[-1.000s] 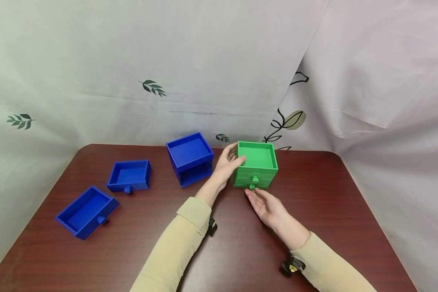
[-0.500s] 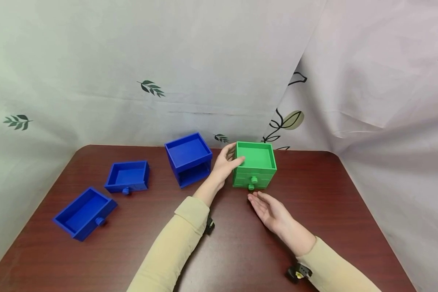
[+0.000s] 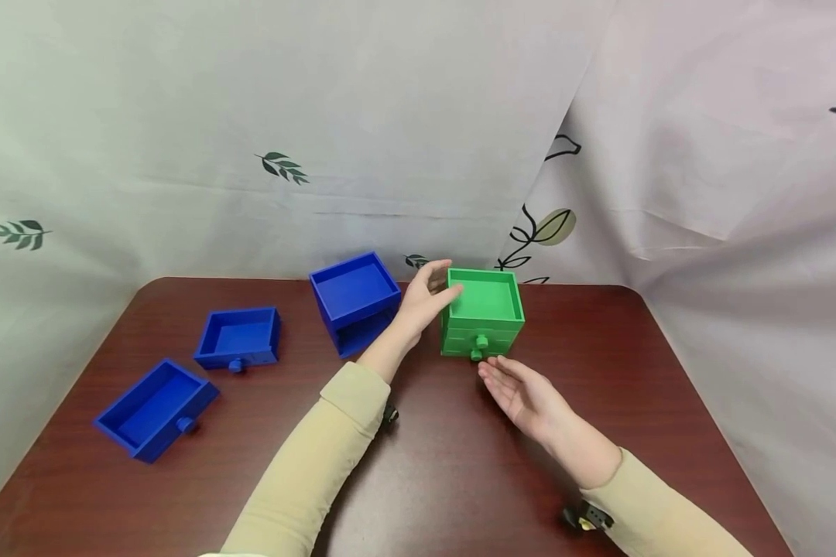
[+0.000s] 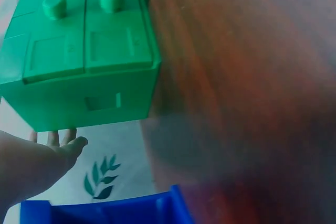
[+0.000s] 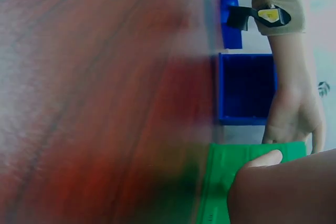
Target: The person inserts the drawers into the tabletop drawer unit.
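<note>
A small green cabinet (image 3: 484,313) stands upright at the back of the table, with two drawers in place and a round knob (image 3: 482,341) on each front. My left hand (image 3: 421,303) is at its left side, fingers loosely spread near the back corner and the thumb tip over the top rim. In the left wrist view, the same fingers (image 4: 54,139) show past the cabinet's side wall. My right hand (image 3: 529,401) lies in front of the cabinet, palm turned inward and fingers nearly straight, just right of the lower knob. It holds nothing.
Left of the green cabinet stands a blue cabinet frame (image 3: 357,290) with an open front. Farther left, two blue drawers (image 3: 240,336) with knobs lie on the brown table (image 3: 418,480). A light curtain (image 3: 390,116) with leaf prints hangs behind.
My left hand has risen slightly and loosened from the green cabinet's side. My right hand has drawn back from the lower knob and shifted right. The cabinet stays in place.
</note>
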`<state>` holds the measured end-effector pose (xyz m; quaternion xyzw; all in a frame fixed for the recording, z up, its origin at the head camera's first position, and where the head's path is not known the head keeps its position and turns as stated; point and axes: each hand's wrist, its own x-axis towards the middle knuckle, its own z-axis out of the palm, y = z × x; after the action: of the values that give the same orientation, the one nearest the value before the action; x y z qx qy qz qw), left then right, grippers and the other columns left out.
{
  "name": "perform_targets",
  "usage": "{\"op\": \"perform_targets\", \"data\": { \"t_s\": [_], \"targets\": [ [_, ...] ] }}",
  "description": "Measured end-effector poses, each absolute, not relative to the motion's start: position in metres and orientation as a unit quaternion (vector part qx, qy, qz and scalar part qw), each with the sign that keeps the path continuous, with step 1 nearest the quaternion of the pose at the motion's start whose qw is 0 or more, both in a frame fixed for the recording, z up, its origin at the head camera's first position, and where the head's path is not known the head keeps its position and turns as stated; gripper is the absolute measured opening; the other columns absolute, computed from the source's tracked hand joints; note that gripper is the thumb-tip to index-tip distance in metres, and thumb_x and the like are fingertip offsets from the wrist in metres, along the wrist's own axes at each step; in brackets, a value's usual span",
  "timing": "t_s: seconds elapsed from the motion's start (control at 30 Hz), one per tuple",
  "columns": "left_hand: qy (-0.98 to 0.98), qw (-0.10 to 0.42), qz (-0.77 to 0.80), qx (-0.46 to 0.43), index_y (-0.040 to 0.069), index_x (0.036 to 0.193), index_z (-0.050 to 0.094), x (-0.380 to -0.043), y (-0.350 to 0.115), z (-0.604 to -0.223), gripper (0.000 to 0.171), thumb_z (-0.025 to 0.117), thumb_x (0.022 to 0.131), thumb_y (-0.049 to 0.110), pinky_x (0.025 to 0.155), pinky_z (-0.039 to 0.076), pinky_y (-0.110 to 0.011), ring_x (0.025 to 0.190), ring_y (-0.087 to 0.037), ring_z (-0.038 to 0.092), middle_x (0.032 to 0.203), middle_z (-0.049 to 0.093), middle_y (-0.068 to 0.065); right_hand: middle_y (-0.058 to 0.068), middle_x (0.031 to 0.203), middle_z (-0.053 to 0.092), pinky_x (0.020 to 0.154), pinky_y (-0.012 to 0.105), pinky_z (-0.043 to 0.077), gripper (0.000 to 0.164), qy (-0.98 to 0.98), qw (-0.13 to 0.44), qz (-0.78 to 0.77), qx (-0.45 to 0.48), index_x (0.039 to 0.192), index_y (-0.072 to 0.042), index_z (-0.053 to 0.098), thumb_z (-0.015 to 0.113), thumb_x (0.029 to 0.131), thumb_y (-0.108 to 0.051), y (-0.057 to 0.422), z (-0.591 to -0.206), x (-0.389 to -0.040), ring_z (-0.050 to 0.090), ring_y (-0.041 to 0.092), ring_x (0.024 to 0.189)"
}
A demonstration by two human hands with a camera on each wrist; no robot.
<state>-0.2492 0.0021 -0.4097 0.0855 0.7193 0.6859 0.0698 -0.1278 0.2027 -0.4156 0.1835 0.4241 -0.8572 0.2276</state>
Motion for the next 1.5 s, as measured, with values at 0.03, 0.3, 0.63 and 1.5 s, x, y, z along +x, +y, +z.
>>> {"op": "perform_targets", "data": {
  "t_s": [0.03,0.3,0.63,1.5],
  "targets": [
    [0.723,0.064,0.682,0.092,0.008,0.159,0.045,-0.250,0.002,-0.407,0.061,0.069,0.104,0.018,0.130,0.038,-0.051,0.153,-0.034,0.044,0.163,0.047,-0.016,0.000,0.101,0.079,0.093,0.017,0.062,0.033,0.425,0.230,-0.857,0.179,0.098,-0.011,0.072,0.043,0.114,-0.013,0.203,-0.413,-0.128,0.077,0.008,0.097],
    [0.736,0.018,0.661,0.147,0.004,0.157,0.046,-0.249,-0.006,-0.384,0.057,0.067,0.105,0.015,0.130,0.038,-0.049,0.151,-0.034,0.048,0.161,0.049,-0.018,0.000,0.101,0.079,0.092,0.018,0.062,0.035,0.433,0.241,-0.857,0.143,0.099,-0.011,0.074,0.042,0.113,-0.012,0.202,-0.395,-0.125,0.077,0.009,0.097],
    [0.705,-0.004,0.697,0.134,0.003,0.153,0.050,-0.236,-0.037,-0.346,0.051,0.063,0.105,0.010,0.125,0.045,-0.049,0.147,-0.036,0.051,0.159,0.051,-0.021,0.002,0.104,0.077,0.095,0.019,0.062,0.029,0.449,0.241,-0.855,0.097,0.104,-0.008,0.074,0.046,0.112,-0.010,0.200,-0.362,-0.127,0.076,0.011,0.101],
    [0.750,-0.058,0.647,0.124,0.004,0.144,0.059,-0.156,-0.154,-0.332,0.037,0.060,0.108,0.010,0.103,0.052,-0.010,0.123,-0.005,0.067,0.129,0.068,0.016,0.007,0.106,0.076,0.094,0.020,0.063,0.023,0.493,0.222,-0.837,0.081,0.106,-0.006,0.071,0.049,0.110,-0.005,0.167,-0.320,-0.165,0.074,0.016,0.103]
  ]
}}
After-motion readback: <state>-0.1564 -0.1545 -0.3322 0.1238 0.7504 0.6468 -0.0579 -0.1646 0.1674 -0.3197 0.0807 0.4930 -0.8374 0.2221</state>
